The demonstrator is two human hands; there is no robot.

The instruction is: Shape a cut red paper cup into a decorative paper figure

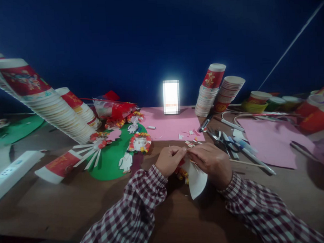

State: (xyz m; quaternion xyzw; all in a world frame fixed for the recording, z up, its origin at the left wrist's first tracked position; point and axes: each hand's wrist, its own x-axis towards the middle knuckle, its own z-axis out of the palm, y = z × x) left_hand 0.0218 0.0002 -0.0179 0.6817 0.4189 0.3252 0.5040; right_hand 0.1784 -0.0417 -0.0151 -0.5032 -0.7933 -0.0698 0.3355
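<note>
Near the table's front middle, my left hand (169,160) and my right hand (214,163) meet, thumbs and fingertips pinched together. Between them is a cut paper cup (198,183), its white curved side hanging down below my right hand. Red and yellow curled strips (182,175) show under the fingers and seem to belong to the same cup. Exactly what the fingertips pinch is hidden. To the left, a green paper sheet (109,168) carries white paper figures (125,162) and a ring of curled red and yellow strips (139,142).
Tall leaning stacks of paper cups (56,108) stand left, with more cup stacks (211,90) at the back. Pink paper (165,130) bears scraps. Scissors (227,142), pens and a cutter knife (205,124) lie right. A power strip (15,172) sits far left.
</note>
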